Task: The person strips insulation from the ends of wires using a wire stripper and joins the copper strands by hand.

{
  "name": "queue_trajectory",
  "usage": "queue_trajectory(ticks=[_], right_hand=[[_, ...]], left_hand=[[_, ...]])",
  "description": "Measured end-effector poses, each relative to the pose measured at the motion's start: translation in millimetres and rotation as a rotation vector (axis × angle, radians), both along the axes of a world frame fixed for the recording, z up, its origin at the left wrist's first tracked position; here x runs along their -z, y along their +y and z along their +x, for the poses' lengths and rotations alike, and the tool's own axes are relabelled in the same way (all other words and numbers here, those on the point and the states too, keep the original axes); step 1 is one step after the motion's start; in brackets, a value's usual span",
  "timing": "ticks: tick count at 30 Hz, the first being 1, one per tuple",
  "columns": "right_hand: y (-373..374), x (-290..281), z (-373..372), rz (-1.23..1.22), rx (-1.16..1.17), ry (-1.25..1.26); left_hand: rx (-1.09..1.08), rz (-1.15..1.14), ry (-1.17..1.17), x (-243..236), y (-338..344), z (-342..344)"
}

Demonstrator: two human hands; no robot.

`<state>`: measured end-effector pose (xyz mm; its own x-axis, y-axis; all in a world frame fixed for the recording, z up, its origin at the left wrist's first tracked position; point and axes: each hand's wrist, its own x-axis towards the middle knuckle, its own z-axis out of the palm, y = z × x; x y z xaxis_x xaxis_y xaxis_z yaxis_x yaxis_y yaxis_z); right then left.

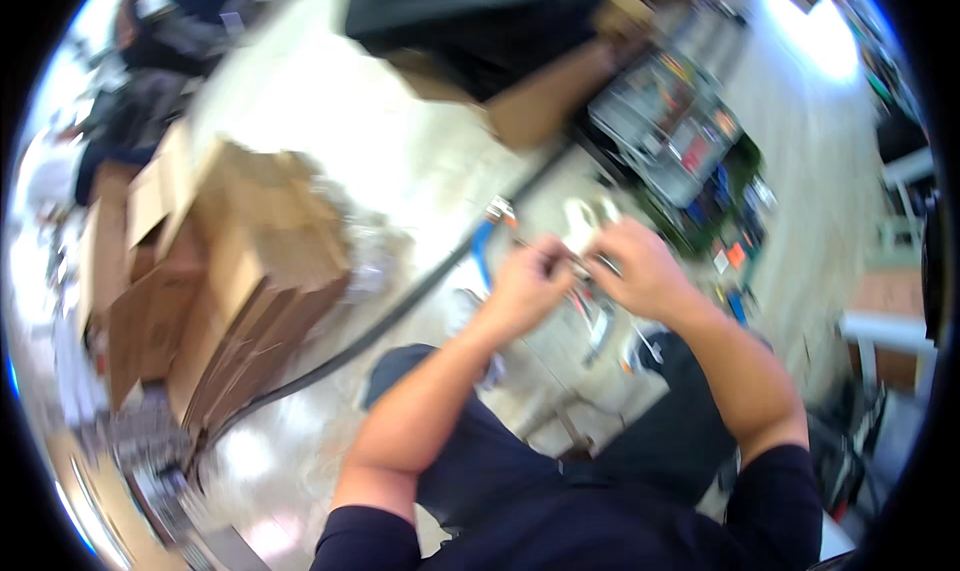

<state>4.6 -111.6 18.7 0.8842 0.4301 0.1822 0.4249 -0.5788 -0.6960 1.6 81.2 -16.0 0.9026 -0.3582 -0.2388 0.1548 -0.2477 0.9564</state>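
Note:
My left hand and my right hand are close together in front of me, fingers pinched toward each other. Between the fingertips is a small, thin, dark piece, too blurred to name. Just beyond my left hand, a blue-handled tool with a metal head lies near a long dark cable or hose. A whitish object shows behind my fingertips. Below my hands, a few blurred hand tools lie on the floor between my knees.
At the far right stands a clear-lidded organizer case with small parts around it. Folded cardboard boxes fill the left side. A large box draped in black sits at the far middle. Stools and bags line the right edge.

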Motion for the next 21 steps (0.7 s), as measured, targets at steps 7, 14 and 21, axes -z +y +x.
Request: queue_trajectory(ticks=[7,14,21], right_hand=[[27,-5,-6,0.002,0.100,-0.067],[29,5,-16,-0.103,0.079,-0.128],[9,-10,18,-0.063,0.033,-0.053]], left_hand=[[-0.075,0.113,-0.189,-15,9,3],[-0.095,0.116,-0.112,-19,6,-8],[0.033,0.086,-0.303,-18,5,24]])
